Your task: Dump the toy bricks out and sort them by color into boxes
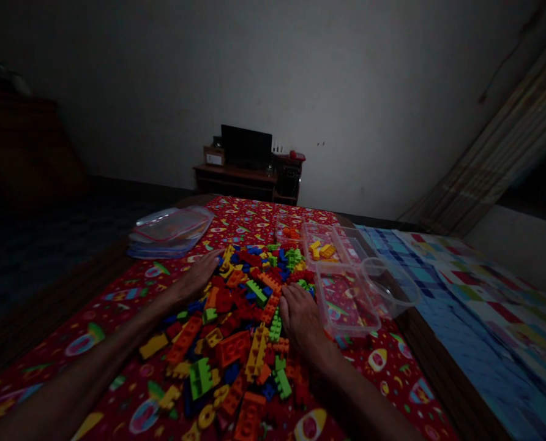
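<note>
A big heap of coloured plastic bricks [236,318], red, orange, yellow, green and blue, covers the middle of a red patterned cloth [117,306]. My left hand [199,275] lies flat on the heap's left edge with its fingers stretched out toward the far bricks. My right hand [300,315] rests on the heap's right side, knuckles up, fingers reaching into the bricks; I cannot see anything held in it. Just right of that hand sits a clear plastic container [346,303] with nothing in it.
More clear containers stand behind: one with yellow bricks [323,250], one with orange bricks [290,233], and a round tub [392,283]. Clear lids [169,229] are stacked at the far left. A blue patterned mat [461,318] lies right. A dark monitor on a low cabinet [248,168] stands by the wall.
</note>
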`<state>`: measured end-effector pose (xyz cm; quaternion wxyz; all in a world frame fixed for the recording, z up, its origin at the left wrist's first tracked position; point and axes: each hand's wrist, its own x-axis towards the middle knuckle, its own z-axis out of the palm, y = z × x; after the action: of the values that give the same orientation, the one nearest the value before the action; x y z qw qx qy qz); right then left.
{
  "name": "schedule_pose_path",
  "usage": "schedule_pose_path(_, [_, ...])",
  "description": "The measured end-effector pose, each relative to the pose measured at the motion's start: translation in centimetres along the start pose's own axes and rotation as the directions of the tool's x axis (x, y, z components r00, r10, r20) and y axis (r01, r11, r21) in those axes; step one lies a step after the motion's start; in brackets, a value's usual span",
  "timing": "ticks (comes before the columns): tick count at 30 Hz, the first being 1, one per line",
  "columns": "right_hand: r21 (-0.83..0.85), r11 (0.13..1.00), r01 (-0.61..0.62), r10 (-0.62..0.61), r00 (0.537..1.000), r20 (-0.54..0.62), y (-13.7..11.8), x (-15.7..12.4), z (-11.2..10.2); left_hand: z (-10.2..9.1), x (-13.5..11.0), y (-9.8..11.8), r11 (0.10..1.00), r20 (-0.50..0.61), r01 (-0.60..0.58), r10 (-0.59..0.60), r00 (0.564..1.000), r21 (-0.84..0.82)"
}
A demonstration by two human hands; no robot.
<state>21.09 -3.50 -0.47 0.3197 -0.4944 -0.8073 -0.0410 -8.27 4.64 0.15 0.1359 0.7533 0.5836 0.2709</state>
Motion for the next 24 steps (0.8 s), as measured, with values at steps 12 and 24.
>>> schedule_pose_path(12, [0.197, 0.980, -0.015, 0.008, 0.999, 0.036, -0.4, 2.4, -2.9, 0.8, -0.2, -0.2, 0.996, -0.040, -0.075, 0.073, 0.996, -0.051])
schedule_pose_path(24, [-0.102, 0.992, -0.074, 0.087, 0.988, 0.125, -1.2, 9.0, -3.8, -1.1, -0.5, -1.0, 0.934, 0.054, 0.113, -0.100, 0.994, -0.340])
